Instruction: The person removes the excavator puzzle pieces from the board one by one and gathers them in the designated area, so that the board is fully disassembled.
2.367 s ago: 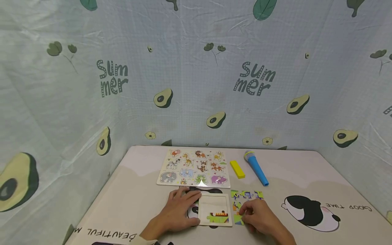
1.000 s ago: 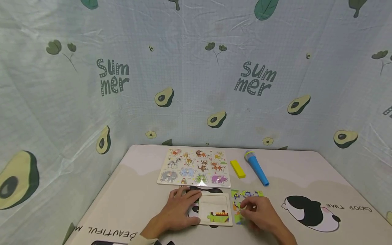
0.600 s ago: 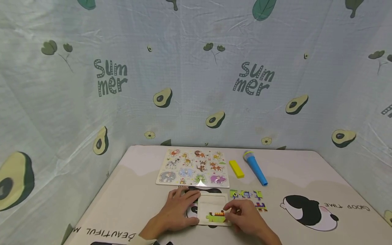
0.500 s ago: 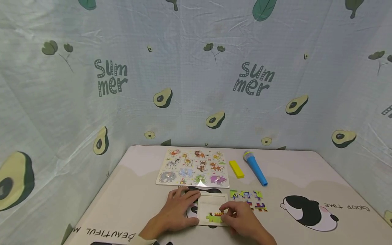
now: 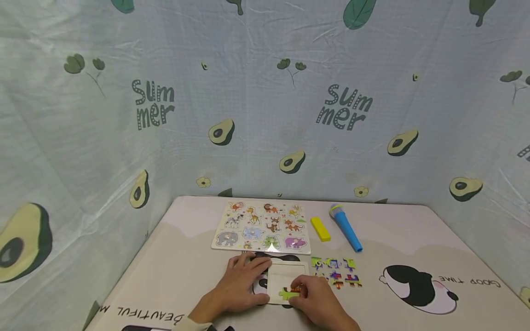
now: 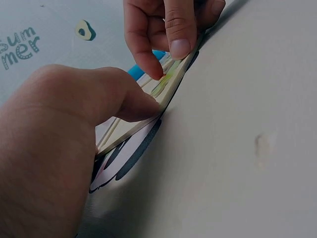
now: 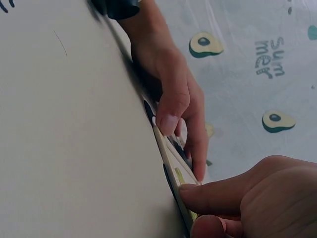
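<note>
The left hand (image 5: pixel 240 287) lies along the left side of a small wooden puzzle tray (image 5: pixel 281 271). Its thumb rests at the near edge and its fingers reach the far edge, gripping the tray. Inside the tray, near the front, lies a green puzzle piece (image 5: pixel 285 294) with a red-orange part. My right hand (image 5: pixel 320 301) is over the tray's front right part, thumb and forefinger curled to pinch a piece there; they hide most of it. In the left wrist view, green puzzle (image 6: pixel 161 89) shows beside the right fingertips.
Several loose puzzle pieces (image 5: pixel 333 263) lie right of the tray. An animal peg board (image 5: pixel 262 227) stands behind it, with a yellow block (image 5: pixel 320 229) and a blue toy microphone (image 5: pixel 348 231) to its right. A printed curtain (image 5: pixel 248 92) surrounds the table.
My right hand has moved left from the loose pieces to the tray and further along its front, uncovering loose pieces and covering part of the puzzle inside. The left hand stays put.
</note>
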Motion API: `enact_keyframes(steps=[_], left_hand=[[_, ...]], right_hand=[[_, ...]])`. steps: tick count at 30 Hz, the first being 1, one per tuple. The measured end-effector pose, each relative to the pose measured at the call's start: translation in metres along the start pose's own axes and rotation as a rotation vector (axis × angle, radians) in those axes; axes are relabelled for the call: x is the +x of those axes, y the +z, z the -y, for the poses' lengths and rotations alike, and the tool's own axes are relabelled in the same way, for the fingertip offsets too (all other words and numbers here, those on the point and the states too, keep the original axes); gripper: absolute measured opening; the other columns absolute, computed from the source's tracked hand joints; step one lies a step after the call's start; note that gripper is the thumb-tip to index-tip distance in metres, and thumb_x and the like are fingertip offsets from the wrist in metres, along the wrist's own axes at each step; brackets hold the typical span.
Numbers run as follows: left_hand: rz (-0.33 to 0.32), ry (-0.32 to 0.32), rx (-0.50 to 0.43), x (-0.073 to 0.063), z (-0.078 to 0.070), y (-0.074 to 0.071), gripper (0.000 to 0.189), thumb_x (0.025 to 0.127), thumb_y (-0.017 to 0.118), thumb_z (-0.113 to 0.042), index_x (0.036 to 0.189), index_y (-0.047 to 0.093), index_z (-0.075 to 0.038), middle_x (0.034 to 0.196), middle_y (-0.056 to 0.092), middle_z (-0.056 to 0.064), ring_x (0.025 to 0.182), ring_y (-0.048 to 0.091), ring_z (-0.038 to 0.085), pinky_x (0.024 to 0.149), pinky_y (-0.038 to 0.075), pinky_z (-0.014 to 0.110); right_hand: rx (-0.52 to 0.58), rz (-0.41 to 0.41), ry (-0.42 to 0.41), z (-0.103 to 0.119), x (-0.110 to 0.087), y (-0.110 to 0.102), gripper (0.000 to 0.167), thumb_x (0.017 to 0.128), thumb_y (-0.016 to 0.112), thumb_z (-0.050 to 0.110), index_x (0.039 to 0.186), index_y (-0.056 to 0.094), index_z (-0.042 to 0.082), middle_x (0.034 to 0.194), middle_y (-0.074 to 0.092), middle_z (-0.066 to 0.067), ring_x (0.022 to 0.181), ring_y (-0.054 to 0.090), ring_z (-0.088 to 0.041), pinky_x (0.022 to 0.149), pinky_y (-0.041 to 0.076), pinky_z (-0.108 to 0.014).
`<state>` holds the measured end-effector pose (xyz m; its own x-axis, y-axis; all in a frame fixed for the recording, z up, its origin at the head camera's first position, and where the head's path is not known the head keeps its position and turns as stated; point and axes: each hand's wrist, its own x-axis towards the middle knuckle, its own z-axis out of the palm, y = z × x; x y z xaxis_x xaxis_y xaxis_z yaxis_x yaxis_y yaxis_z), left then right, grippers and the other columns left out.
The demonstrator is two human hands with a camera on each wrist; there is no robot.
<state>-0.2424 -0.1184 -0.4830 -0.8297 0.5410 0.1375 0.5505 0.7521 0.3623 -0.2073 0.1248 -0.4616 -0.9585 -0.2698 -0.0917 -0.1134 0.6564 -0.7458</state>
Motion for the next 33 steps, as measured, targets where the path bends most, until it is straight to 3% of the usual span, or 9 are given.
enact_keyframes(steps=[15,22,29,33], left_hand=[[-0.004,0.001,-0.002,0.0007,0.0010,-0.0002,0.079,0.082,0.067,-0.058,0.151,0.050,-0.024,0.153,0.047,-0.010,0.143,0.033,0.032,0.109,0.024,0.063],[0.004,-0.005,0.000,0.0021,0.0016,0.0012,0.080,0.082,0.066,-0.059,0.152,0.048,-0.026,0.154,0.046,-0.012,0.144,0.032,0.031,0.110,0.023,0.063],[0.012,-0.009,0.000,0.0020,0.0025,0.0021,0.080,0.082,0.066,-0.059,0.152,0.048,-0.027,0.154,0.045,-0.013,0.145,0.032,0.031,0.111,0.023,0.062],[0.012,-0.010,-0.002,0.0013,0.0019,0.0019,0.080,0.081,0.067,-0.059,0.152,0.049,-0.027,0.154,0.045,-0.012,0.144,0.032,0.031,0.110,0.024,0.062]], right_hand=[[0.020,0.003,0.036,0.0000,0.0005,0.0004,0.024,0.086,0.080,0.018,0.102,0.063,0.011,0.069,0.054,-0.001,0.064,0.050,-0.016,0.054,0.037,-0.023],[-0.007,0.024,-0.028,-0.0032,0.0005,-0.0037,0.027,0.087,0.080,0.018,0.104,0.059,0.012,0.072,0.052,-0.001,0.065,0.049,-0.015,0.055,0.037,-0.024],[-0.047,0.035,-0.065,-0.0024,0.0016,-0.0061,0.021,0.089,0.077,0.019,0.100,0.059,0.015,0.086,0.054,0.002,0.082,0.051,-0.016,0.071,0.044,-0.029],[-0.023,0.046,-0.100,-0.0045,-0.0003,-0.0069,0.015,0.093,0.073,0.020,0.098,0.059,0.016,0.087,0.056,0.003,0.083,0.051,-0.015,0.072,0.044,-0.028]])
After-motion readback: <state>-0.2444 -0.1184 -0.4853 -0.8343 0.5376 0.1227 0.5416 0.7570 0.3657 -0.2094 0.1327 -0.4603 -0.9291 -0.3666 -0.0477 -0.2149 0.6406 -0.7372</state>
